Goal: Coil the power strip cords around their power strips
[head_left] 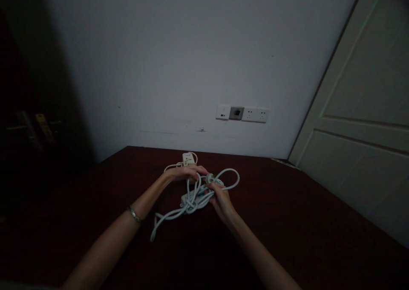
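A tangled white power cord (192, 205) lies over a white power strip (185, 199) on the dark table, knotted near the strip's left end. My left hand (187, 172) reaches in from the left, its fingers curled at the upper strands of the cord. From the right, my right hand (221, 199) grips the cord close to the plug (210, 178), thumb on top. The plug sits between the fingertips of both hands. One loop of cord stands out to the right, and another end trails toward the lower left. Parts of the strip are hidden under cord and fingers.
Behind my left hand lies a second white power strip (188, 158) with its thin cord. The dark red table (128, 175) meets a pale wall holding wall sockets (255, 115). A panelled door (361, 123) stands right; a dark door with a handle (44, 128) is left.
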`<state>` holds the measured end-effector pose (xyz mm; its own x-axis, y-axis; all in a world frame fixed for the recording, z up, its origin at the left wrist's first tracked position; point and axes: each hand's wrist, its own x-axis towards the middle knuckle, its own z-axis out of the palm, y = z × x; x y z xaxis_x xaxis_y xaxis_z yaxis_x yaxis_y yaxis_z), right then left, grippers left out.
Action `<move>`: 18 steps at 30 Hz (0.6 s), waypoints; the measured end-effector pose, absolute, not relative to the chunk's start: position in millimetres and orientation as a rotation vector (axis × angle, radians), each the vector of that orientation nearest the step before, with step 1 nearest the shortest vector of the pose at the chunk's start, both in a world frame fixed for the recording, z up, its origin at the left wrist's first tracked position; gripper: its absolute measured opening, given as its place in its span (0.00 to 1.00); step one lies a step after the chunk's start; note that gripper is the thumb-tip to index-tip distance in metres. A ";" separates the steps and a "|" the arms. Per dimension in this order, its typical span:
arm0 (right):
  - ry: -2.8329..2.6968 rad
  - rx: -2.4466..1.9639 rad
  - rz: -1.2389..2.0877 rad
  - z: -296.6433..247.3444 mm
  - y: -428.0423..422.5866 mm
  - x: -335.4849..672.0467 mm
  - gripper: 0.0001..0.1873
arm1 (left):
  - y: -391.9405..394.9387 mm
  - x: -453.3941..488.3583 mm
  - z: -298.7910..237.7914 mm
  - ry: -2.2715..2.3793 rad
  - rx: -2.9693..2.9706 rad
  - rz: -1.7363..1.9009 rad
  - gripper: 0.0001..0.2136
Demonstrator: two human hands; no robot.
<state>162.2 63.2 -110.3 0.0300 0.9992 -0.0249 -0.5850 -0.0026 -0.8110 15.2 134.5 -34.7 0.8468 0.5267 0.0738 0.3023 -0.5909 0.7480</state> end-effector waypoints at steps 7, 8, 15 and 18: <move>-0.710 -0.743 1.450 -103.2 59.0 162.9 0.13 | 140.6 22.5 -42.9 0.638 2.303 0.357 0.15; -0.702 -0.752 1.445 -102.1 57.9 162.5 0.14 | 141.4 23.8 -45.0 0.632 2.333 0.374 0.16; -0.660 -0.810 1.344 -99.8 58.3 162.8 0.18 | 138.9 26.3 -51.7 0.517 2.319 0.409 0.19; -0.635 -0.822 1.367 -98.4 59.5 163.9 0.18 | 137.1 27.9 -53.1 0.542 2.299 0.485 0.18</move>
<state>163.9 59.5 -98.4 0.1168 0.9907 -0.0705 -0.5850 0.0113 -0.8109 27.9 137.1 -53.1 0.8413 0.5081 0.1845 0.2399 -0.6568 0.7149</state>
